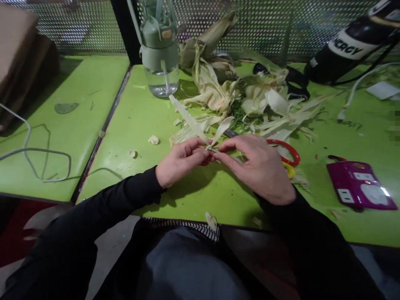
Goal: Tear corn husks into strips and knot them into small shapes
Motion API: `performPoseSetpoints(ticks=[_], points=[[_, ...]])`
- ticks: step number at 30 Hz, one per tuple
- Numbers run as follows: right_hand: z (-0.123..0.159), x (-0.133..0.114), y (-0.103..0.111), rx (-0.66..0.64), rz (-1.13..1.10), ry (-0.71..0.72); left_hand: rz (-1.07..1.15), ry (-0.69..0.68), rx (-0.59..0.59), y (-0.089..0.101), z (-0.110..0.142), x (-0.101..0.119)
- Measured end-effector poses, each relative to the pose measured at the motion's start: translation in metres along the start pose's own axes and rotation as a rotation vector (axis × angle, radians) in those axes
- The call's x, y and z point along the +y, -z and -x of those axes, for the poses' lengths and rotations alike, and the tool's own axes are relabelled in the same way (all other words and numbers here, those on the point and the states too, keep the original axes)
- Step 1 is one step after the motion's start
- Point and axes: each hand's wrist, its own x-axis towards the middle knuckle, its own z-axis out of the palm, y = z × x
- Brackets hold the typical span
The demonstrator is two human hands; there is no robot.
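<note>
Between my two hands is a knotted corn husk strip (210, 146), with two pale ends sticking up from the knot. My left hand (184, 160) pinches it from the left, thumb on top. From the other side, my right hand (258, 166) grips it between thumb and forefinger. Scissors with a red handle (292, 152) lie behind my right hand, their blades partly covered. A pile of dried corn husks (215, 87) spreads beyond my hands, with some green sprigs (240, 114) among it.
A clear water bottle (161, 62) stands at the back beside the mesh partition (256, 25). At right are a black bottle (346, 50), a white cable (353, 89) and a purple power socket (362, 185). Brown cardboard (18, 54) and another cable (46, 150) are at left.
</note>
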Motion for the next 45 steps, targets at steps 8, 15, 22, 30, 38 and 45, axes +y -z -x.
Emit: performPoseSetpoints(ticks=[8,15,22,30,38,45], points=[[0.001,-0.011,-0.002,-0.153,-0.17,-0.122,-0.266,0.003,0.041,0.003,-0.002,-0.003],[-0.001,-0.012,0.01,-0.254,-0.351,-0.203,-0.401,-0.049,-0.044,0.005,0.001,0.004],[-0.001,-0.006,0.02,-0.345,-0.513,-0.237,-0.379,-0.015,-0.1,0.005,0.004,0.011],[-0.004,-0.004,0.008,-0.202,-0.456,-0.305,-0.228,0.139,-0.092,0.006,-0.003,0.012],[-0.002,-0.003,-0.009,0.018,-0.489,-0.321,-0.056,0.237,-0.066,0.0,0.003,0.014],[0.001,-0.006,-0.011,-0.011,-0.482,-0.32,-0.005,0.269,-0.031,-0.003,0.001,0.004]])
